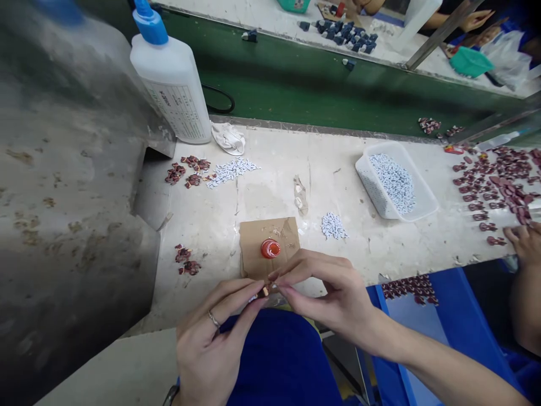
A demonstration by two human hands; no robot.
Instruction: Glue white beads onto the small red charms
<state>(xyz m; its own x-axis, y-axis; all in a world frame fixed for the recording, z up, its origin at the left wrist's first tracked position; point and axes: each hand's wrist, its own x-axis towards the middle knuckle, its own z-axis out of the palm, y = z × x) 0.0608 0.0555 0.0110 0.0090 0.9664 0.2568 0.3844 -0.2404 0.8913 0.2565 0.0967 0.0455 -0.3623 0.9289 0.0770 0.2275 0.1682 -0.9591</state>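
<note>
Between the thumb and fingers of my left hand (220, 327) is a small brown figurine part (265, 291), mostly covered by the fingertips. My right hand (325, 285) pinches a tiny whitish piece (274, 285) right up against it; whether the two touch I cannot tell. Just beyond the fingertips, a small jar of red liquid (270, 248) stands on a cardboard piece (251, 239). A little heap of small white pieces (333, 225) lies past my right hand. To the left are two brown figurine parts (189, 267), with more brown parts (194, 163) farther back.
A white bottle with a blue cap (173, 90) stands at the back left beside a metal housing (80, 214). A plastic tub (429, 206) holds many white pieces. Many brown parts (507, 169) cover the right side, near another person's hand (526, 242). A blue tray (469, 316) sits below the table edge.
</note>
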